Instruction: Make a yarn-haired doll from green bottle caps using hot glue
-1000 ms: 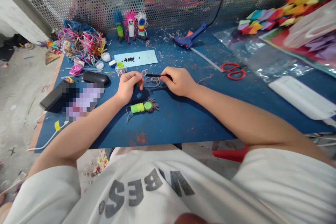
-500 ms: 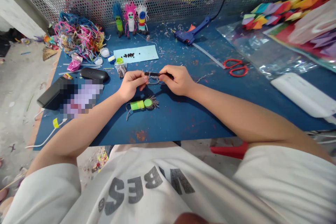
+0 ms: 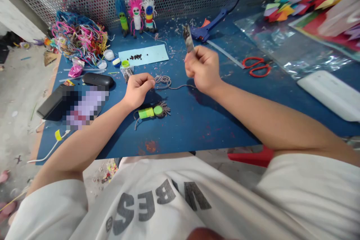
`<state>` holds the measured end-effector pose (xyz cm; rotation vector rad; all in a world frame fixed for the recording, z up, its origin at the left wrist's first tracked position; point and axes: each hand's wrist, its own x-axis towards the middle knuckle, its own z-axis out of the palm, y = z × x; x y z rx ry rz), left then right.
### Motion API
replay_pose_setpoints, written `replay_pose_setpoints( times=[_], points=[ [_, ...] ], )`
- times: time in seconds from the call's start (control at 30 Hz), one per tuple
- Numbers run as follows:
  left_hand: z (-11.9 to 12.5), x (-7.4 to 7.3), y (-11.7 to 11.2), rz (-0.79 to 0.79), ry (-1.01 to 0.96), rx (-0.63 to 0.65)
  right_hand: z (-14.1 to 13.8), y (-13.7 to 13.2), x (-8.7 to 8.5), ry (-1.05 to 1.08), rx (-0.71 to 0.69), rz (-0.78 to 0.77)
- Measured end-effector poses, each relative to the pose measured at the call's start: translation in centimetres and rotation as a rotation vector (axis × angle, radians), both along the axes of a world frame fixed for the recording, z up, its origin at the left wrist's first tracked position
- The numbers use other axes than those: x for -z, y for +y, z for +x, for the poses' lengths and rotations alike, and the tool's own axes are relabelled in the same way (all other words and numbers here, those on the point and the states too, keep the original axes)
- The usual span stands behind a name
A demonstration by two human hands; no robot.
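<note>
My right hand (image 3: pixel 204 68) is closed around a flat, dark-stained metal blade (image 3: pixel 188 38) that points up and away from me. My left hand (image 3: pixel 138 89) is closed in a pinch at the near end of some grey yarn (image 3: pixel 162 80); the fingers hide the exact grip. Loose loops of this yarn lie beside the fingertips, and one strand runs right along the table to below my right hand. Just in front of me lies a small green-and-yellow doll (image 3: pixel 146 113) with grey yarn hair and limbs.
Three finished dolls (image 3: pixel 136 18) stand by the perforated metal panel, right of a tangled yarn pile (image 3: pixel 80 39). Black beads lie on a light-blue card (image 3: pixel 156 55). Further right are a blue glue gun (image 3: pixel 209 28), red scissors (image 3: pixel 256 66) and a white device (image 3: pixel 327 93).
My right hand has moved up and right, carrying the blade away from the yarn and my left hand. The blade now points upward. The yarn loops lie more exposed on the table.
</note>
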<state>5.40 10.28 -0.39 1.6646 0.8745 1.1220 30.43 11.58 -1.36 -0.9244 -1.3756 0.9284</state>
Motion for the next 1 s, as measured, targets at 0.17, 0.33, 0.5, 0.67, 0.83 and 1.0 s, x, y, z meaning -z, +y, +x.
replay_pose_setpoints(
  times=[0.17, 0.33, 0.5, 0.67, 0.83, 1.0],
  points=[
    [0.2, 0.1, 0.0, 0.046, 0.038, 0.022, -2.8, -3.4, -0.4, -0.137, -0.156, -0.067],
    [0.2, -0.1, 0.0, 0.062, 0.090, 0.064, -3.9, -4.2, -0.5, -0.105, -0.112, -0.059],
    [0.2, 0.0, 0.0, 0.046, 0.157, 0.080, -2.9, -3.4, -0.3, -0.049, -0.080, -0.087],
    [0.2, 0.0, -0.1, 0.058, 0.151, 0.079, -2.9, -3.6, -0.2, -0.056, -0.195, -0.151],
    [0.3, 0.1, -0.1, 0.068, 0.181, 0.068, -3.0, -3.5, -0.2, -0.144, -0.127, -0.116],
    [0.4, 0.4, -0.5, 0.189, 0.411, -0.178, -2.3, -3.0, -0.1, -0.057, -0.003, -0.113]
  ],
)
